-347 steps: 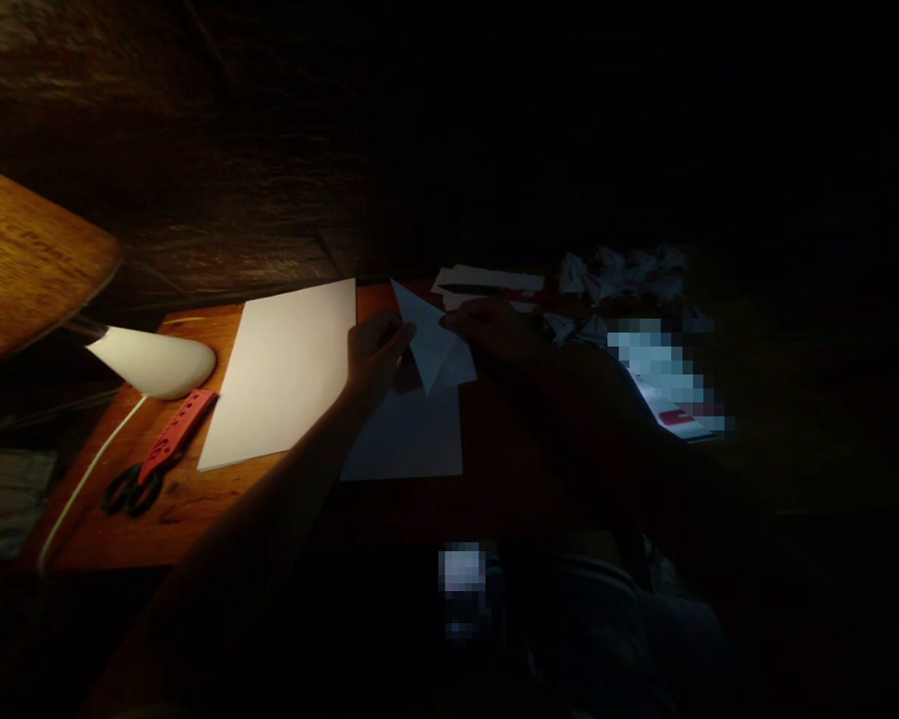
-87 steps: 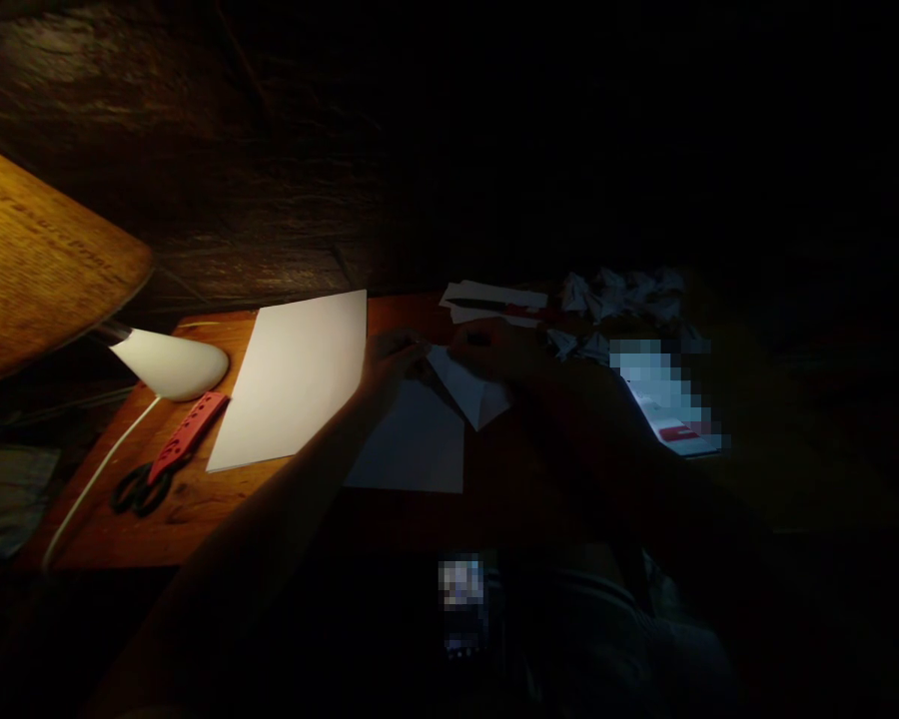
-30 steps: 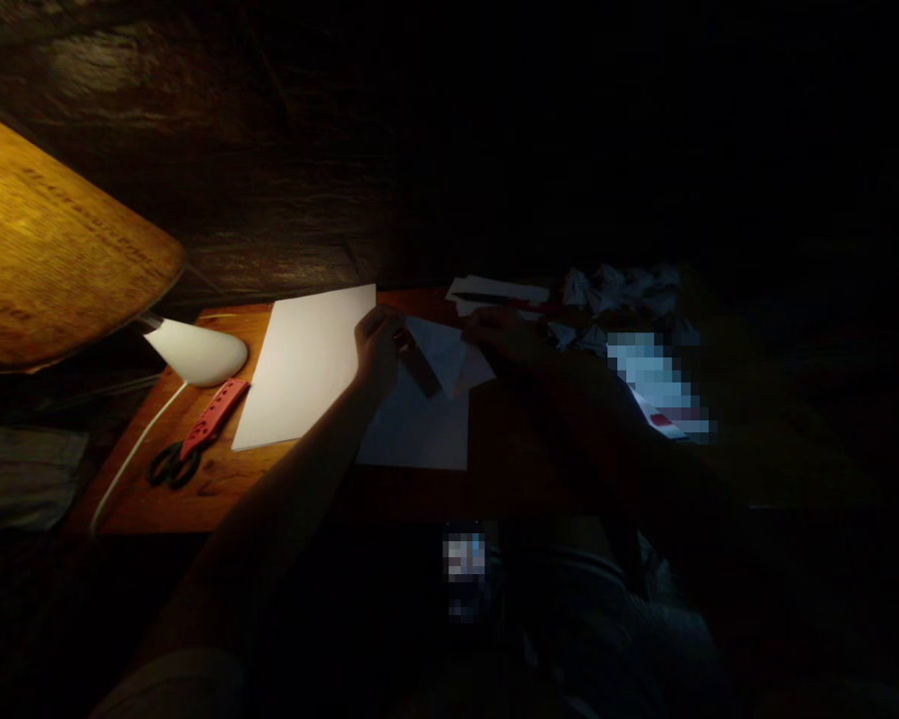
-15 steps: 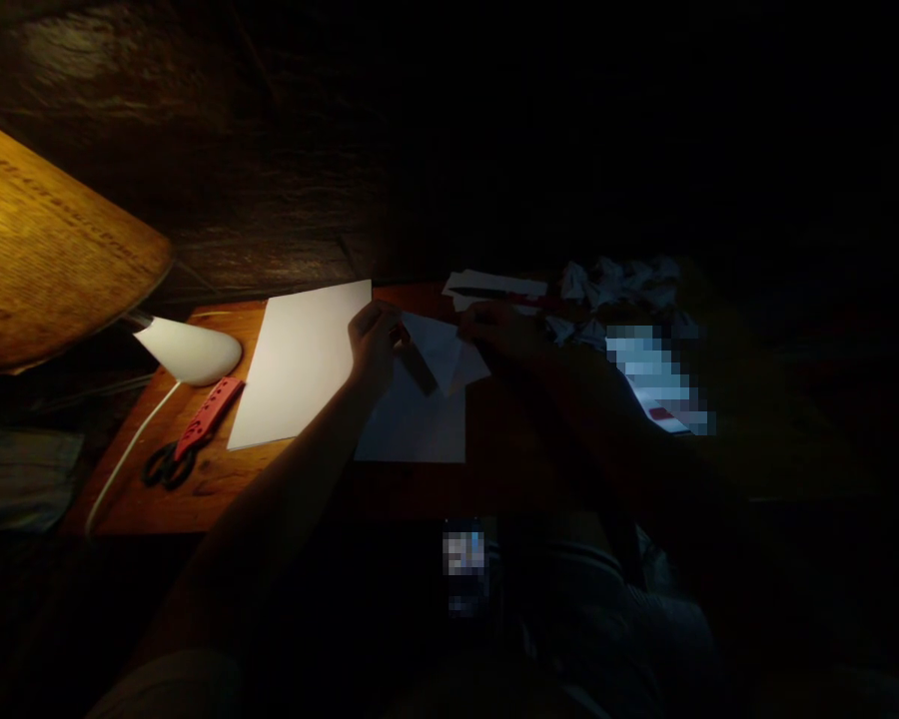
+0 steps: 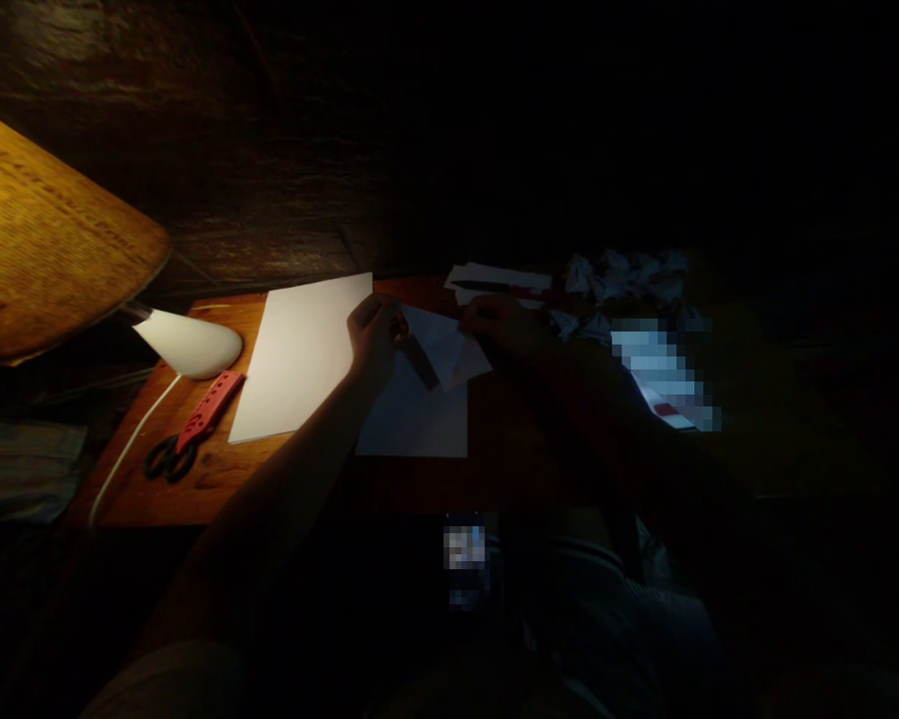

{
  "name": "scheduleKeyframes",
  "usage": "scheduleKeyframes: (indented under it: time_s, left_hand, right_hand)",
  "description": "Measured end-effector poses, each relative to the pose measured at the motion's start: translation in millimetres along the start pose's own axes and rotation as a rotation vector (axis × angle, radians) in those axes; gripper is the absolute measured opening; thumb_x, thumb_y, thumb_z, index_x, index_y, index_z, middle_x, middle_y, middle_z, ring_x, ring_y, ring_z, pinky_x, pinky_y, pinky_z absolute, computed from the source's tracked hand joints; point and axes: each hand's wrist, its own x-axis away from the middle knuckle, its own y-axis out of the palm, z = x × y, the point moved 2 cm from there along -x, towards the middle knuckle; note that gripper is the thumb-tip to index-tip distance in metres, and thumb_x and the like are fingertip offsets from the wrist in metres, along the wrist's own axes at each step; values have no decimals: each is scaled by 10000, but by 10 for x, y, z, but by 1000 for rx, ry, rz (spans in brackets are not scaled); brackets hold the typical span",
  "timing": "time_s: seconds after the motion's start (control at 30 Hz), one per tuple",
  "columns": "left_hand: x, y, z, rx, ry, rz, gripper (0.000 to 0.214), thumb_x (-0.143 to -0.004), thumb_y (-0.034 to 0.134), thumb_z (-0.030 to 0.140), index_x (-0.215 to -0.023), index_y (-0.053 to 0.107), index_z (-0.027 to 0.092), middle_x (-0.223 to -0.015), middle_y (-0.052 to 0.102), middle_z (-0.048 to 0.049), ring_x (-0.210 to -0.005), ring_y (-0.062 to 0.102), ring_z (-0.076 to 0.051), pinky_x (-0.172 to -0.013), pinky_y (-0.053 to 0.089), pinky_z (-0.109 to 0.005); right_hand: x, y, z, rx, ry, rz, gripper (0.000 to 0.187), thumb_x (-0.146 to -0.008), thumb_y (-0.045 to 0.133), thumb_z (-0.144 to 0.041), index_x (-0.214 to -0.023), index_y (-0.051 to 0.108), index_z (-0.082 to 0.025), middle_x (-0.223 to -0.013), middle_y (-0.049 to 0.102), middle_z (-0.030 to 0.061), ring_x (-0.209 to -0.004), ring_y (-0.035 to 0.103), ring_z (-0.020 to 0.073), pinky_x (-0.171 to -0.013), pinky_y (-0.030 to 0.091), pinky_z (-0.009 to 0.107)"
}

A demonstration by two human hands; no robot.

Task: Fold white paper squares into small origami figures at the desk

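A sheet of paper [image 5: 420, 424] lies in shadow on the wooden table, its upper part turned over into a slanting flap. At the upper left of this sheet, my left hand [image 5: 375, 335] is closed, with thumb and fingers pinched on the paper's edge. My right hand [image 5: 498, 325] has its fingers closed on the flap at the upper right, though darkness hides much of it. A dark shadow stripe falls across the paper between both hands. To the left, beside my left hand, is a bright stack of white paper [image 5: 300, 350].
A lamp with a yellow shade [image 5: 52, 240] and white base [image 5: 195, 343] stands left, near scissors [image 5: 171, 457] in a pink sheath [image 5: 210, 409]. Behind my right hand are a knife [image 5: 486, 287], paper pieces [image 5: 509, 275] and several folded paper shapes [image 5: 621, 275]. A lit phone [image 5: 659, 374] lies right.
The whole view has shifted slightly. Both hands keep their hold on the sheet, and its flap looks almost the same.
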Motion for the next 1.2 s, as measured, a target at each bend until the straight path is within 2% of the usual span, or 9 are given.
scheduleKeyframes:
  time_s: [0.2,0.43,0.57,0.67,0.83,0.93,1.07,1.2]
  left_hand:
    - [-7,2,-1,-18,66,13,227,-846,717,182,-666,581,206,-544,497,64,-451,467,-68,-462,381,-173]
    - [-34,-17,-41,34,-10,1,250,-801,785,240,-689,562,218,-586,500,64,-493,476,-76,-465,387,-175]
    - [-34,-16,-15,79,-28,50,285,-796,767,250,-666,515,219,-560,443,72,-460,435,-68,-415,307,-176]
    - [-39,-12,2,102,-32,55,319,-809,765,249,-669,480,222,-557,423,76,-446,418,-65,-409,293,-179]
    - [-49,-29,-15,87,-57,26,260,-797,766,252,-676,536,226,-531,402,80,-423,398,-69,-399,280,-188]
    - [-42,-32,-24,56,-45,-9,262,-815,772,255,-670,557,220,-534,417,79,-417,410,-67,-401,301,-188]
    - [-11,-12,-37,-4,-41,-69,275,-799,839,291,-686,601,210,-570,520,58,-452,488,-79,-419,366,-182]
    - [-3,3,-64,-45,-22,-130,296,-768,883,329,-676,632,201,-590,570,34,-477,514,-87,-418,372,-179]
  right_hand:
    - [-23,-12,2,39,-14,11,179,-782,745,-322,-707,647,-193,-740,660,6,-734,567,152,-728,449,294]
    - [34,28,-62,118,-35,-73,139,-816,746,-278,-740,674,-187,-812,700,19,-823,632,171,-837,493,323]
    - [21,30,-38,113,15,-70,167,-787,765,-288,-719,644,-195,-759,665,-2,-764,596,156,-773,476,300]
    - [9,24,-21,84,-1,-66,207,-774,772,-324,-702,622,-201,-734,634,-14,-745,573,154,-745,453,296]
    - [32,16,-41,65,-18,-32,184,-810,701,-323,-705,604,-208,-745,605,-11,-741,541,150,-734,431,290]
    - [57,30,-71,39,25,-17,247,-891,652,-424,-763,602,-219,-784,603,-4,-769,549,161,-729,438,289]
    - [74,55,-97,76,14,-65,391,-870,729,-585,-800,655,-208,-842,652,17,-834,582,180,-767,448,302]
    - [69,44,-67,155,-38,-119,395,-859,770,-520,-681,601,-210,-720,598,-3,-738,539,159,-741,436,311]
